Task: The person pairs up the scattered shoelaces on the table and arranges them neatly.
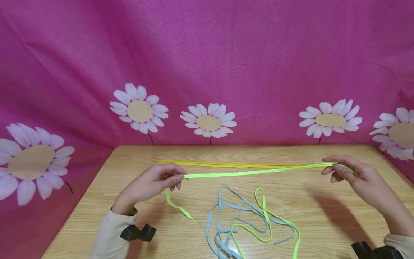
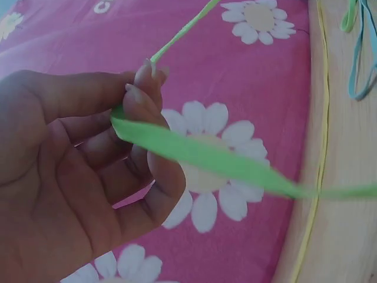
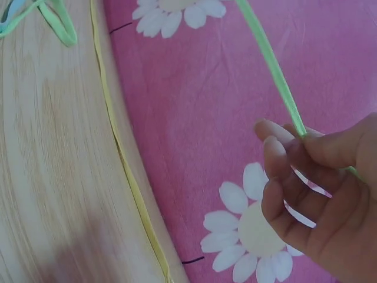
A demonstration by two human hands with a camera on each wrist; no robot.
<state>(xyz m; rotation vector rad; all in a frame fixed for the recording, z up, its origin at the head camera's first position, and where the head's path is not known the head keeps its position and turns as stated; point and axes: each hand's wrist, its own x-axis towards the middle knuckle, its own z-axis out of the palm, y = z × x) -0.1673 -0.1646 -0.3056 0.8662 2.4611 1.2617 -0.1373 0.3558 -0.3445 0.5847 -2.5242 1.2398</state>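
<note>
1. Far left: pink daisy-print cloth [image 1: 252, 64], upright behind and beside the wooden table [image 1: 93, 205].
2. Left hand [image 1: 158, 183]: raised over the table, thumb and finger clamped on the green lace [image 1: 245, 173]; remaining fingers bent, not flattened. Grip sits near one end of the lace, so a short tail [image 1: 184, 211] with a tip hangs free below the hand.
3. Middle, held: green lace runs nearly straight between the two hands, in front of the yellow lace as seen from the head. Probably straight because pinched at both sides; a single grip would likely let it sag.
4. Middle, back: yellow lace [image 1: 233, 164] stretched lengthwise on the table, in close strands, near the far edge. Looks laid out straight on purpose, apart from the tangle.
5. Middle, front: blue lace [image 1: 237, 206] in loose loops, overlapping loose green strands [image 1: 298, 239]. Unheld, so they curl freely. Can't tell whether these strands belong to the held lace; they leave the frame at the bottom.
6. Right hand [image 1: 359, 176]: also raised, thumb and finger pinched on the green lace, other fingers spread and loosely bent. Two fingertips seem enough for something so light and flat.
</note>
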